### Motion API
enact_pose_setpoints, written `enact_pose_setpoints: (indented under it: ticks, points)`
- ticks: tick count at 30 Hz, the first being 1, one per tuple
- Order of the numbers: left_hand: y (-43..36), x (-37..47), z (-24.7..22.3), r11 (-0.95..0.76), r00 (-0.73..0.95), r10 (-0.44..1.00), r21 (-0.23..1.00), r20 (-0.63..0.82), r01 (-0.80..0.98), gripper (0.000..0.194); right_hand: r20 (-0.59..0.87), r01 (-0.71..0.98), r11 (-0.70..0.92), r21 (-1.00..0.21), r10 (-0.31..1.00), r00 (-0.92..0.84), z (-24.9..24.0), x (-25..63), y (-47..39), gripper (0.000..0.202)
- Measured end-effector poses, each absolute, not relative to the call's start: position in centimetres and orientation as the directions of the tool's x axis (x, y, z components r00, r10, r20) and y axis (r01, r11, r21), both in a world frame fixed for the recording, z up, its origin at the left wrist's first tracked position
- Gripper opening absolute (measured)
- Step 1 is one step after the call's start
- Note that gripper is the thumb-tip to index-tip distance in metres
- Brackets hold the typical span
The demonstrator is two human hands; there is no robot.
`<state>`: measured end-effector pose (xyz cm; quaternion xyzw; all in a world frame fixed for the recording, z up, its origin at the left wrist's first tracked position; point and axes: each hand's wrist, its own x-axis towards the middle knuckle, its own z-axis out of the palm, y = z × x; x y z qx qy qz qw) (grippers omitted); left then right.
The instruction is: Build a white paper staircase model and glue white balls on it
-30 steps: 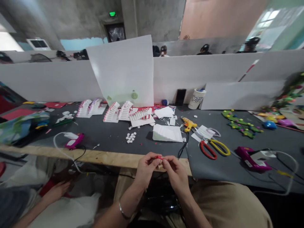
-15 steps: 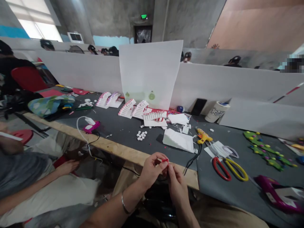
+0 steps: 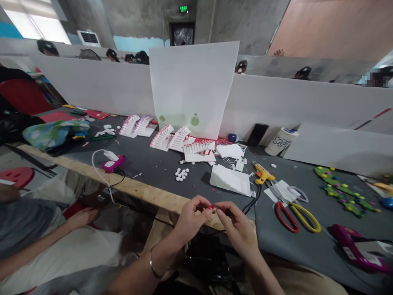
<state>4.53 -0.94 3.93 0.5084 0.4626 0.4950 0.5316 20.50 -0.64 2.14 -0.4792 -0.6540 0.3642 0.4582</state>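
Between the fingertips of both my hands is a small red piece (image 3: 211, 207), mostly covered, so its kind does not show. My left hand (image 3: 193, 218), with a silver bracelet on the wrist, pinches it from the left. From the right, my right hand (image 3: 236, 223) pinches at its other end. Both hands are just over the table's wooden front edge. Beyond them lie a group of small white balls (image 3: 181, 175) and a folded white card (image 3: 230, 180). Further back stand small white stair-like models (image 3: 199, 151) with red parts.
Right of my hands are a yellow glue gun (image 3: 263, 173) with a black cord, scissors (image 3: 297, 217) with red and yellow handles, and a purple power strip (image 3: 357, 250). A white board (image 3: 193, 82) stands behind. At left sits another person, whose hand (image 3: 82, 217) rests on the lap.
My right hand has turned and spread outward to the right, its fingertips still meeting the left's at the red piece. The whole view has shifted slightly.
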Motion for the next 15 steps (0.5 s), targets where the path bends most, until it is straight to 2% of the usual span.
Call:
enact_pose_setpoints:
  ticks: [7,15]
  points:
    - [-0.3,4.6,3.2,0.046,0.094,0.995,0.996,-0.038,-0.078,0.021,0.267,0.367,0.378,-0.85,0.91,-0.317,3.2,21.2,1.2,0.019]
    - [-0.6,5.8,3.1,-0.018,0.147,0.989,1.0,0.017,0.01,0.015,0.225,0.306,0.295,-0.905,0.943,-0.245,1.7,22.8,1.3,0.027]
